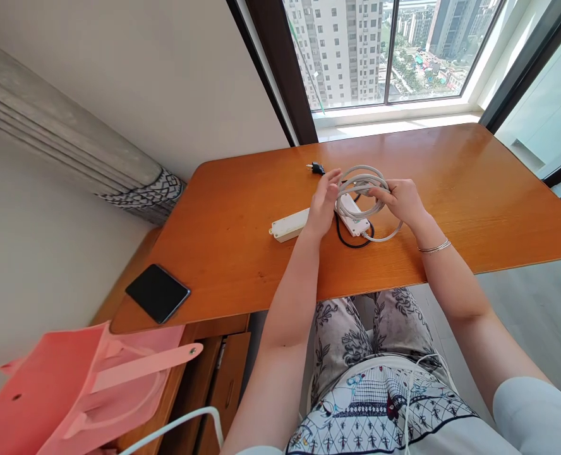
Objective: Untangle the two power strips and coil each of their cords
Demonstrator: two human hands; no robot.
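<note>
A coiled white cable (pixel 362 183) is raised over the table's middle, with my right hand (pixel 402 201) closed round its right side. At the coil's left edge is my left hand (pixel 325 203), its fingers stretched out beside the loops; whether they touch the cable is hard to tell. Below the coil lies a white power strip (pixel 355 222), from whose near end the white cable runs. Another white strip (pixel 290 225) lies partly hidden behind my left wrist. A black cable (pixel 349 244) loops under the coil, and a black plug (pixel 316 168) rests beyond my left fingers.
The brown wooden table (pixel 233 253) stands against a window (pixel 385 57). A dark phone or tablet (pixel 158 292) lies at its left corner. Below that corner are a pink bag-like holder (pixel 72 385) and a wooden cabinet (pixel 228 379). A gathered curtain (pixel 72 126) hangs at left.
</note>
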